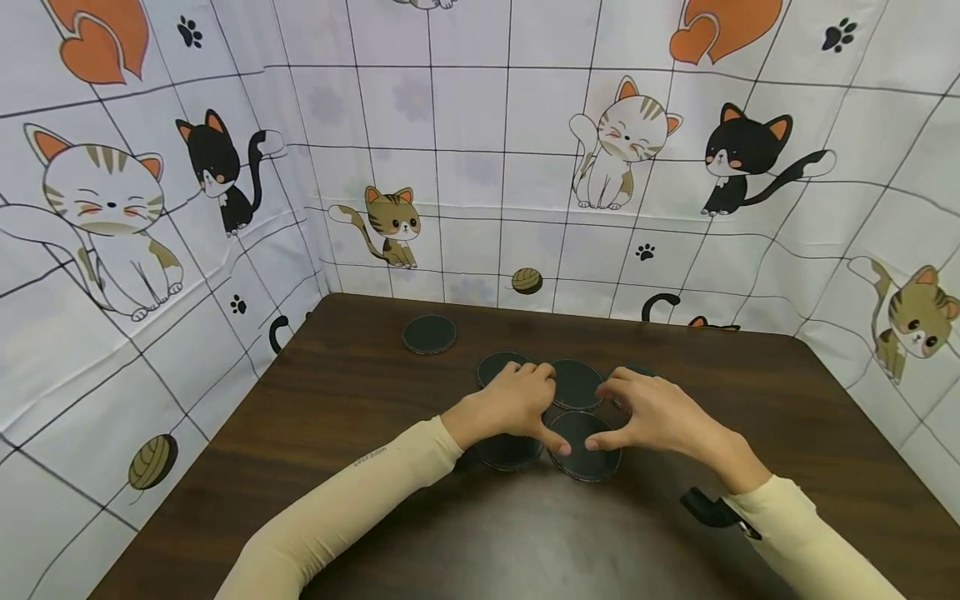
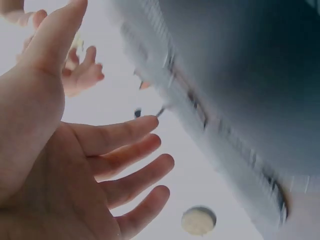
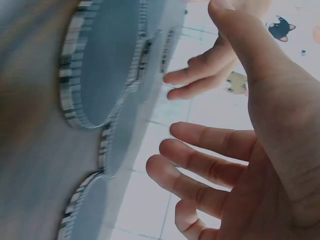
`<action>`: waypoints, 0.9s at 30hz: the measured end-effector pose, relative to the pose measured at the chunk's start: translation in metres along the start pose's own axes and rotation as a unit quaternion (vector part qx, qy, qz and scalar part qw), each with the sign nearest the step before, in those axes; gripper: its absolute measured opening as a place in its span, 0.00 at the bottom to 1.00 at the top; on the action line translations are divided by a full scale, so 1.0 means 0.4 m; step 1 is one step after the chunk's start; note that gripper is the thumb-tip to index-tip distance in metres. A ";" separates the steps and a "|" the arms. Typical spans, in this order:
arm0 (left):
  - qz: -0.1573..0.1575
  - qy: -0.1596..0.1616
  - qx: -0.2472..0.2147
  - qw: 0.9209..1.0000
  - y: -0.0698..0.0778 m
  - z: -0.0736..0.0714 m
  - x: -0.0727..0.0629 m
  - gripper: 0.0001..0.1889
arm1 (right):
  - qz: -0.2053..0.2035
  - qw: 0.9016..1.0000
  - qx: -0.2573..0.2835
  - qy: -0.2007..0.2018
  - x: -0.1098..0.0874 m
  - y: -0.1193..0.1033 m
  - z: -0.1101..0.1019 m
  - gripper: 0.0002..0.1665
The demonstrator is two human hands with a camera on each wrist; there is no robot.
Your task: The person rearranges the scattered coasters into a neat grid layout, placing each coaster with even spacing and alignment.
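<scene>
Several dark round coasters with stitched, pale-edged rims lie flat on the brown table. My left hand (image 1: 517,406) hovers over the left ones, partly covering the near-left coaster (image 1: 512,452) and the back-left coaster (image 1: 501,365). Opposite it, my right hand (image 1: 663,414) is held over the right side, largely hiding a coaster (image 1: 639,369) behind it. Between the hands lie a middle coaster (image 1: 576,385) and a near coaster (image 1: 585,458). In both wrist views the fingers are spread and hold nothing; a coaster (image 3: 110,60) stands out large in the right wrist view.
One separate coaster (image 1: 430,333) lies toward the table's back left. The brown table (image 1: 360,375) meets a white cat-print cloth (image 1: 465,108) at the back and sides. A black strap (image 1: 708,508) sits at the right wrist.
</scene>
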State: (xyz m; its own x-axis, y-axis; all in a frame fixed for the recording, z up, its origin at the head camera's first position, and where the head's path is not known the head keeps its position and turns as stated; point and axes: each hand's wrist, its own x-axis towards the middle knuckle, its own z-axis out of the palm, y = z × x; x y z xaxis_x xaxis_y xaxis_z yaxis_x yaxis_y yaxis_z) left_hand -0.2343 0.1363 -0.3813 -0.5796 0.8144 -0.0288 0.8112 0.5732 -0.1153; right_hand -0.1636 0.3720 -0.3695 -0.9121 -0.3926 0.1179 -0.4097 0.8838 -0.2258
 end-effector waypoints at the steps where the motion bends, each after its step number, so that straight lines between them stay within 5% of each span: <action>1: -0.008 0.005 -0.008 1.000 -0.016 -0.009 -0.003 0.52 | -0.005 1.000 0.005 0.002 0.008 -0.005 -0.005 0.49; 7: -0.071 0.015 -0.078 0.994 -0.150 -0.048 -0.028 0.52 | -0.013 0.999 0.021 -0.020 0.096 -0.028 -0.042 0.51; 15: -0.143 -0.007 -0.158 0.977 -0.348 0.011 -0.060 0.54 | -0.037 0.998 0.015 -0.057 0.240 -0.056 -0.037 0.52; 19: -0.170 -0.004 -0.195 0.966 -0.405 0.029 -0.077 0.55 | -0.052 0.996 0.010 -0.067 0.319 -0.088 -0.013 0.52; 27: -0.215 -0.024 -0.195 0.957 -0.493 0.057 -0.106 0.58 | -0.066 0.993 0.031 -0.095 0.470 -0.144 0.040 0.54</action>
State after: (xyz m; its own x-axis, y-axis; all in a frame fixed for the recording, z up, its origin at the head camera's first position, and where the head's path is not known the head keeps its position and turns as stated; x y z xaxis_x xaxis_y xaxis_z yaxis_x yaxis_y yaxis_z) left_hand -0.3715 -0.0131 -0.3798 -0.8612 0.4967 -0.1082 0.4595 0.8516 0.2521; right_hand -0.3119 0.2431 -0.3499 -0.8349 -0.5495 -0.0320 -0.5203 0.8068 -0.2798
